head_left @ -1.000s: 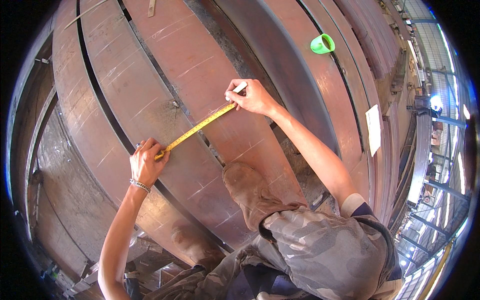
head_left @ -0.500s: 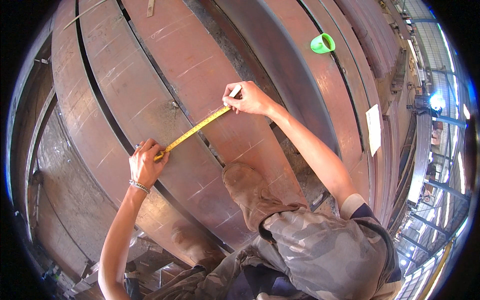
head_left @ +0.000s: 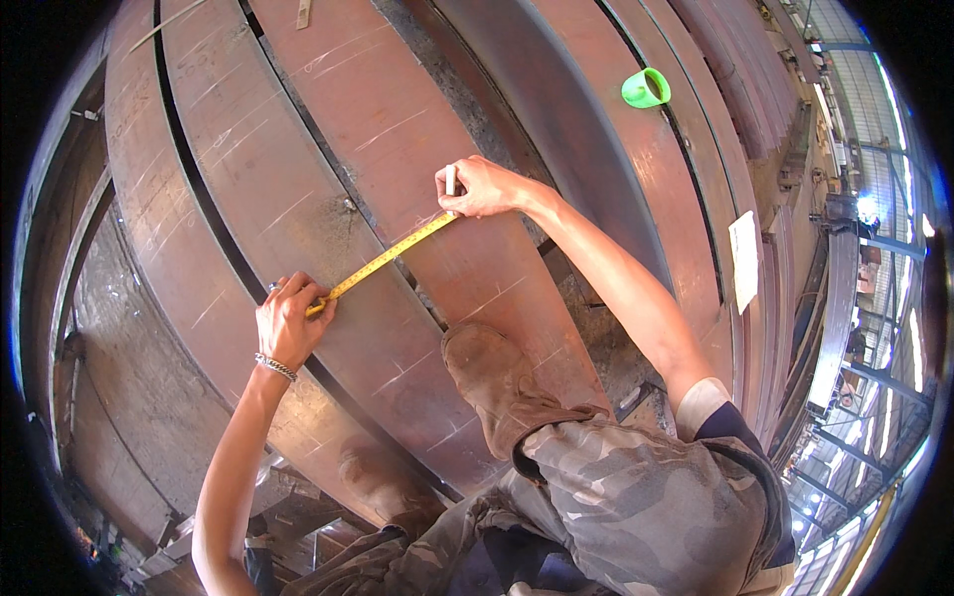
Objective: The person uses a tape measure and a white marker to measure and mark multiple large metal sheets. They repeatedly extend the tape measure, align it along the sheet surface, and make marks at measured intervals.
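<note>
A yellow tape measure [head_left: 391,256] stretches slantwise over two long reddish-brown steel strips [head_left: 388,119]. At its lower left end, my left hand [head_left: 288,323] is closed around the tape near the edge of a strip. My right hand [head_left: 484,189] is at the upper right end, fingers pinched, with a flat white stick like chalk [head_left: 450,180] standing up between them. Those fingertips are by the tape's end; whether they also grip it I cannot tell. Thin white lines mark the strips' surfaces at intervals.
My boot [head_left: 487,358] rests on the strip below the tape, the other one lower left. Dark gaps run between the strips. A green cup [head_left: 646,88] lies at the upper right, above a white sheet [head_left: 742,261]. A bright light [head_left: 867,209] glows far right.
My right hand has shifted slightly left and up, and the white stick has turned from slanted to nearly upright. My left hand and the tape have barely moved.
</note>
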Demonstrator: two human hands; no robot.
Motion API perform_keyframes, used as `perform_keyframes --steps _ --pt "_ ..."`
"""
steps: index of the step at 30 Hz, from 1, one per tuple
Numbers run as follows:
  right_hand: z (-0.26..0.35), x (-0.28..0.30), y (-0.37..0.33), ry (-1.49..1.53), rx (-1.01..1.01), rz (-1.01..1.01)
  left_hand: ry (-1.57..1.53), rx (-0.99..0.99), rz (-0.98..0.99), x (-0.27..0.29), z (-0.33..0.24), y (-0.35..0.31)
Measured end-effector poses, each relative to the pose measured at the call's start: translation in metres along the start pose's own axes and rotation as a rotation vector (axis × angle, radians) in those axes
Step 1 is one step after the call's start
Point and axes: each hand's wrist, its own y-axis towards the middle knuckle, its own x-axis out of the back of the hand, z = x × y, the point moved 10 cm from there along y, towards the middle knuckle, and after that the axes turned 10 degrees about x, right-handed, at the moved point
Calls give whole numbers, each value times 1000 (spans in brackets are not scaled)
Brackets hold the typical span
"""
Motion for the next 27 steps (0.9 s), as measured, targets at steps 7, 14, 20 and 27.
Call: perform_keyframes --steps 7,14,20,27 --pt "-1 0 2 -31 -23 15 4 -2 0 0 0 0" --pt "-4 -1 5 -65 -5 -7 22 26 45 -3 2 0" --pt "39 26 -1 -251 279 -383 11 18 40 -2 1 1" --pt "36 51 -25 -115 229 -533 8 21 46 -2 1 1"
